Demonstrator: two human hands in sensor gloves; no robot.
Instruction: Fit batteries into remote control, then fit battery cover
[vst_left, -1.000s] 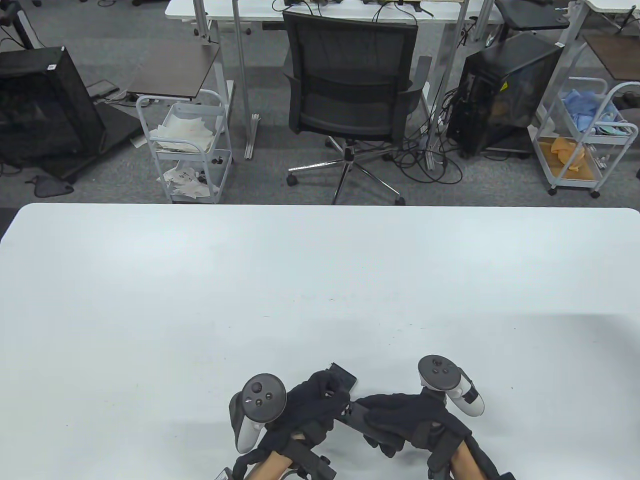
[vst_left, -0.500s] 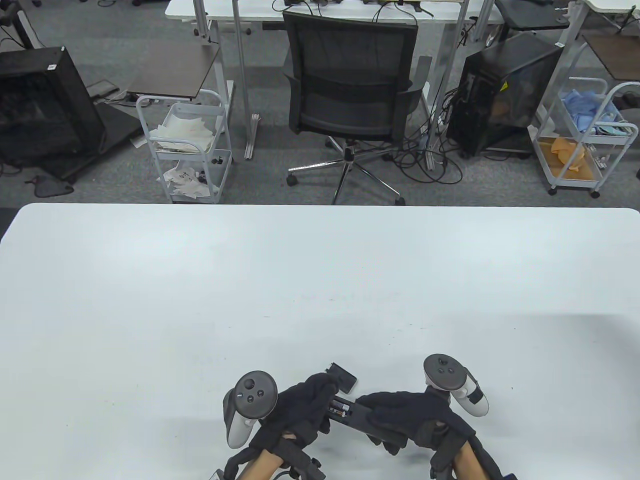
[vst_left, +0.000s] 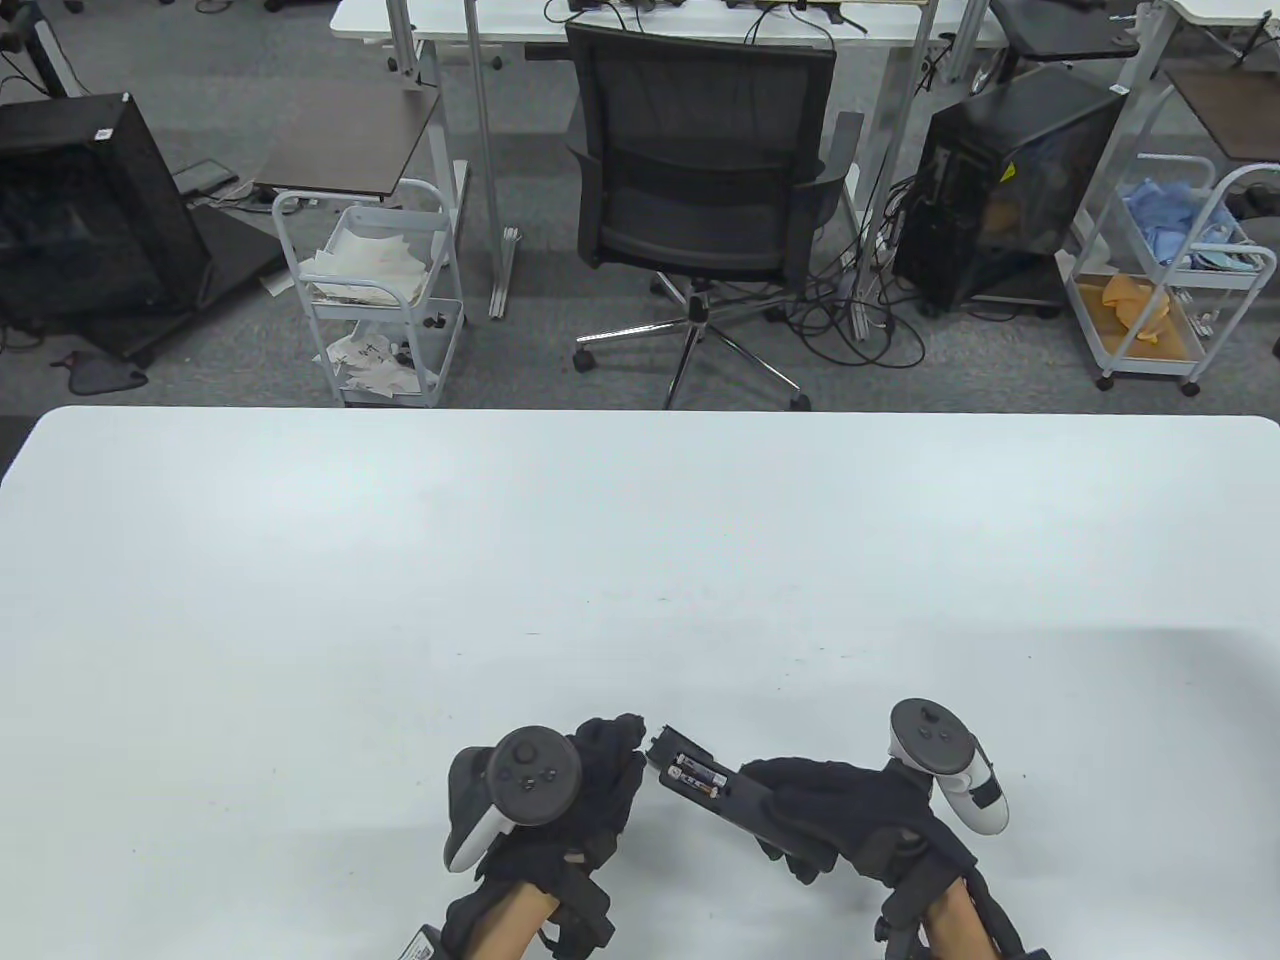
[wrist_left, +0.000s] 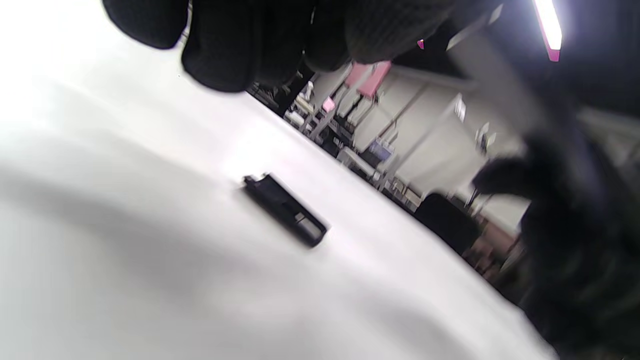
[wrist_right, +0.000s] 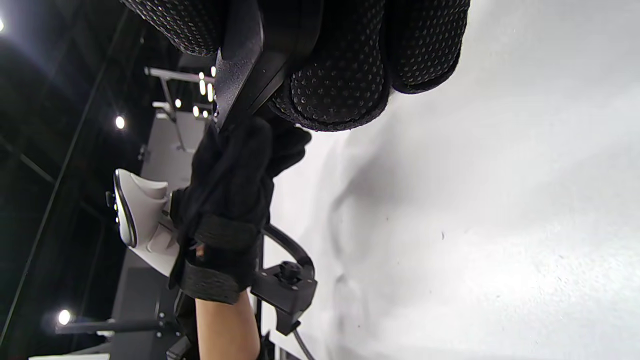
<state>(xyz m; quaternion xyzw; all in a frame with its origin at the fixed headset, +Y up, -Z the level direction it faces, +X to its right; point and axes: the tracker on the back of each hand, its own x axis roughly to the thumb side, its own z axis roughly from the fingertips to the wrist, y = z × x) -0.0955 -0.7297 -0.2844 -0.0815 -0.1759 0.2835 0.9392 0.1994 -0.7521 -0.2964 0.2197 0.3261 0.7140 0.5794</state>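
Note:
My right hand (vst_left: 825, 810) grips the black remote control (vst_left: 722, 790) by its near end and holds it low over the table, back side up. Its battery bay is uncovered and two batteries (vst_left: 698, 775) lie in it. My left hand (vst_left: 608, 765) is just left of the remote's far end, apart from it, fingers loosely curled and holding nothing. The black battery cover (wrist_left: 285, 210) lies flat on the table in the left wrist view; in the table view I cannot make it out. In the right wrist view my fingers (wrist_right: 340, 75) clamp the remote's edge (wrist_right: 245, 65).
The white table (vst_left: 640, 560) stretches wide beyond both hands. A black office chair (vst_left: 700, 190) and white carts (vst_left: 375, 290) stand on the floor past the far edge.
My left hand has let go of the remote and drawn back to the left, uncovering the battery bay. My right hand has shifted right and swung the remote's end up toward the far side.

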